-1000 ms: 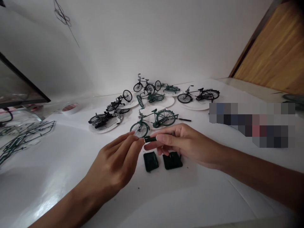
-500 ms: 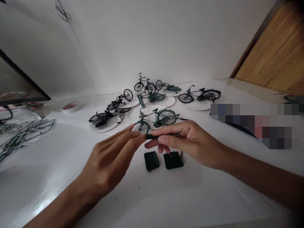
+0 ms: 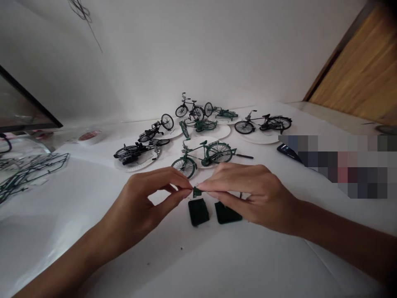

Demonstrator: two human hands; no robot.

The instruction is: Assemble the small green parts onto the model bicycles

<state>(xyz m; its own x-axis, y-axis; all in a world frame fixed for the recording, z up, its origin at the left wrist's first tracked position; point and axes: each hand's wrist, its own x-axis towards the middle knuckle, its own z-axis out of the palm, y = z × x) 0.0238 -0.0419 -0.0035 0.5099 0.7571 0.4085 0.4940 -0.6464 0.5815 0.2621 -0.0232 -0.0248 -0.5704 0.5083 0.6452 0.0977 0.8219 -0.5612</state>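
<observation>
A small dark green part point(image 3: 197, 192) is held between my two hands just above the white table. My left hand point(image 3: 145, 200) pinches its left end with thumb and forefinger. My right hand point(image 3: 251, 192) grips the other end, and its fingers cover much of that side. Below the hands lie two flat, dark green square pieces point(image 3: 199, 212), the right one point(image 3: 228, 214) partly behind my right thumb. Just beyond my fingers stands a green model bicycle point(image 3: 204, 156).
Several more model bicycles, black point(image 3: 263, 123) and green point(image 3: 201, 125), sit farther back on white plates point(image 3: 149, 164). A thin black stick point(image 3: 245, 156) lies behind the green one. Green part frames point(image 3: 34, 176) are at left, a phone point(image 3: 290, 152) at right.
My hands have come slightly lower and nearer. The right hand has turned palm down, and both now pinch the green part by fingertips; the part is tilted differently.
</observation>
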